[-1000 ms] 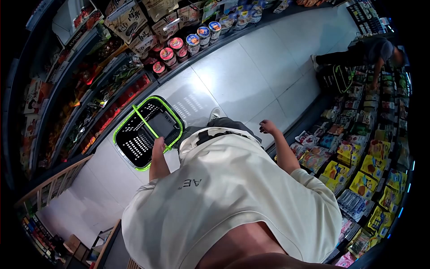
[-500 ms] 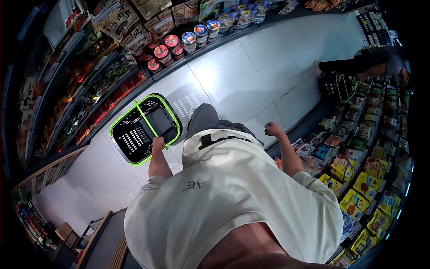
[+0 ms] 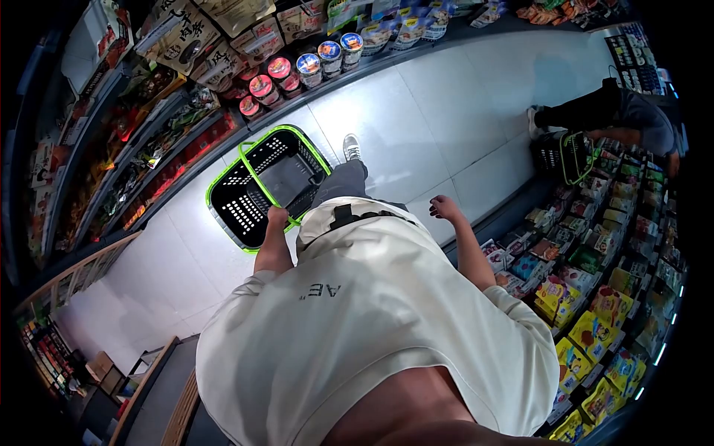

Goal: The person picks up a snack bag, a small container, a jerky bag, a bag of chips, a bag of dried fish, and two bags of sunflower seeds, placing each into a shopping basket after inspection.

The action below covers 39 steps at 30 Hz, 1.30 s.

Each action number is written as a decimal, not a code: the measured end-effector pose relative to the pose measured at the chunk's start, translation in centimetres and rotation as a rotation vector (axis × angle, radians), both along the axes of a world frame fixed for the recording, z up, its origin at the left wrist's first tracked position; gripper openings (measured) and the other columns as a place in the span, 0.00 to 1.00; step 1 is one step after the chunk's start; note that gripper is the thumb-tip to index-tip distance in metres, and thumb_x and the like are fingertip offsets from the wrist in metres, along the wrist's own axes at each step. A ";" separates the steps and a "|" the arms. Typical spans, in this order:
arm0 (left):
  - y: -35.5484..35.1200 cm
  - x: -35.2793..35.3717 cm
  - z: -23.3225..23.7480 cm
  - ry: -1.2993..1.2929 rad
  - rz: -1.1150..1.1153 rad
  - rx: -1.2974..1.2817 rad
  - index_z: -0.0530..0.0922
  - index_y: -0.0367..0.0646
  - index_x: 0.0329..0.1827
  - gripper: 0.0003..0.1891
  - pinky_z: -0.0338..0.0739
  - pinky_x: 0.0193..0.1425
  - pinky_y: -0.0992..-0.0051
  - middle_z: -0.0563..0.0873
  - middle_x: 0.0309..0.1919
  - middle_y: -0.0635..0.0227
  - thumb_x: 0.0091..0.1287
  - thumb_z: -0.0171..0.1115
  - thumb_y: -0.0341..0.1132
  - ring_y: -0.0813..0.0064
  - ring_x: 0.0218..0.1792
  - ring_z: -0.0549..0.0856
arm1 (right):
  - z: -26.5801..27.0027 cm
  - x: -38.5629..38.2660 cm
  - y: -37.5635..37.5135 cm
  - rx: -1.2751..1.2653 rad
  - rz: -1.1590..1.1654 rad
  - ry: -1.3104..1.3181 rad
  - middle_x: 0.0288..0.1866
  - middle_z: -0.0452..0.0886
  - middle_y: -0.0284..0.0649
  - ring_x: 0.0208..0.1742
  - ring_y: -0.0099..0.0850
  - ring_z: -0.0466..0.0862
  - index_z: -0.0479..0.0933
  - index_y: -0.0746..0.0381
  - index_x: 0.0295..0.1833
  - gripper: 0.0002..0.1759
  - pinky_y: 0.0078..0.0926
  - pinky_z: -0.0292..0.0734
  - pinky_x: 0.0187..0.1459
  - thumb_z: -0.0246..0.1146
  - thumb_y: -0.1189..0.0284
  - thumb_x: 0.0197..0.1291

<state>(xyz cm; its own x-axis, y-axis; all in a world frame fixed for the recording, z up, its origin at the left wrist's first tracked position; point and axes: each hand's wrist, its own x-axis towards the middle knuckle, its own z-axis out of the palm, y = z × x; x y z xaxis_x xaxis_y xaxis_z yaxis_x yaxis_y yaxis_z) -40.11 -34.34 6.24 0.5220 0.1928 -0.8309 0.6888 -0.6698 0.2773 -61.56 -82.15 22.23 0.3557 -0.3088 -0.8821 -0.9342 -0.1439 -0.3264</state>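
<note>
My left hand (image 3: 277, 216) is closed round the bright green handle of a black plastic shopping basket (image 3: 236, 220). The basket has perforated walls and a green rim, hangs at my left side and shows nothing inside. My right hand (image 3: 443, 207) hangs at my other side with loosely curled fingers; I see nothing in it. The nearest goods to it are packaged snacks (image 3: 547, 249) on the right-hand shelf, not touched.
Tiered shelves of packets (image 3: 160, 160) line the left, with lidded cups (image 3: 309, 65) beyond. Yellow snack bags (image 3: 593, 332) fill the right shelf. Another person (image 3: 595, 108) bends at the right shelf beside a basket (image 3: 569, 154). A tiled floor (image 3: 416, 104) runs between.
I have stepped along the aisle; a shoe now shows ahead of me. The basket swings forward and right in view, still in my left hand. The other person's arm has lowered toward their basket.
</note>
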 end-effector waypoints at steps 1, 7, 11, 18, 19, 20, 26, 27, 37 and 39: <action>-0.9 0.1 -0.7 -0.023 -0.093 0.038 0.77 0.35 0.35 0.10 0.75 0.31 0.68 0.81 0.30 0.55 0.50 0.55 0.29 0.61 0.31 0.82 | 0.2 0.7 -1.2 -0.006 -0.008 -0.018 0.32 0.78 0.39 0.31 0.29 0.80 0.70 0.63 0.44 0.14 0.24 0.74 0.31 0.49 0.66 0.57; -4.7 0.5 -2.4 0.002 -0.130 0.123 0.76 0.35 0.37 0.13 0.73 0.44 0.67 0.79 0.38 0.50 0.50 0.52 0.31 0.55 0.42 0.79 | 2.7 4.8 -9.4 -0.044 0.032 -0.058 0.32 0.78 0.40 0.31 0.28 0.80 0.70 0.64 0.42 0.14 0.24 0.74 0.30 0.48 0.66 0.58; -7.2 0.8 -4.2 0.066 -0.184 0.082 0.70 0.37 0.43 0.16 0.74 0.41 0.62 0.78 0.36 0.49 0.50 0.52 0.30 0.55 0.41 0.79 | 3.4 8.9 -13.9 -0.076 0.043 -0.077 0.32 0.78 0.39 0.31 0.27 0.80 0.70 0.64 0.42 0.13 0.23 0.74 0.31 0.48 0.66 0.58; -10.6 4.0 -2.7 0.315 0.159 0.009 0.72 0.36 0.34 0.08 0.71 0.21 0.64 0.76 0.25 0.56 0.49 0.51 0.22 0.63 0.23 0.77 | 4.5 11.6 -18.3 -0.081 0.071 -0.135 0.32 0.78 0.39 0.31 0.28 0.80 0.70 0.64 0.43 0.14 0.23 0.74 0.32 0.48 0.66 0.59; -10.8 4.1 -2.6 0.381 0.182 0.049 0.72 0.35 0.31 0.07 0.69 0.19 0.66 0.75 0.22 0.57 0.48 0.52 0.21 0.65 0.20 0.76 | 4.5 11.6 -18.6 -0.085 0.066 -0.134 0.32 0.78 0.39 0.31 0.28 0.80 0.70 0.64 0.43 0.14 0.23 0.74 0.32 0.48 0.66 0.59; -11.1 4.0 -2.4 0.382 0.180 0.052 0.72 0.35 0.31 0.07 0.69 0.19 0.66 0.75 0.22 0.57 0.48 0.52 0.21 0.65 0.20 0.76 | 4.5 11.6 -18.8 -0.090 0.061 -0.135 0.32 0.78 0.39 0.31 0.28 0.80 0.70 0.64 0.43 0.14 0.23 0.74 0.32 0.48 0.66 0.59; -13.1 2.3 -1.9 0.188 0.279 -0.132 0.71 0.35 0.19 0.05 0.62 0.14 0.70 0.69 0.12 0.61 0.50 0.46 0.22 0.70 0.12 0.69 | 2.2 8.5 -20.7 0.028 0.035 0.039 0.34 0.78 0.41 0.31 0.30 0.80 0.69 0.64 0.45 0.14 0.24 0.74 0.30 0.49 0.66 0.58; -13.4 2.1 -2.3 0.219 0.306 -0.157 0.71 0.35 0.20 0.06 0.61 0.13 0.70 0.69 0.12 0.61 0.50 0.46 0.22 0.70 0.12 0.69 | 2.0 8.4 -21.2 0.048 0.058 0.118 0.34 0.78 0.42 0.30 0.31 0.80 0.69 0.64 0.45 0.14 0.24 0.74 0.30 0.49 0.66 0.58; -20.2 1.3 3.6 0.077 0.341 -0.166 0.74 0.30 0.28 0.14 0.64 0.16 0.68 0.74 0.16 0.62 0.54 0.46 0.35 0.72 0.14 0.71 | 2.6 15.8 -29.1 -0.009 0.378 -0.043 0.30 0.78 0.41 0.29 0.28 0.80 0.71 0.65 0.43 0.14 0.23 0.74 0.28 0.47 0.67 0.58; -21.2 1.4 0.9 0.088 0.347 -0.144 0.75 0.29 0.31 0.14 0.67 0.19 0.67 0.77 0.20 0.58 0.53 0.46 0.34 0.67 0.18 0.76 | 2.7 18.8 -30.5 -0.013 0.516 -0.112 0.30 0.78 0.41 0.28 0.27 0.79 0.71 0.65 0.42 0.14 0.23 0.74 0.29 0.47 0.67 0.58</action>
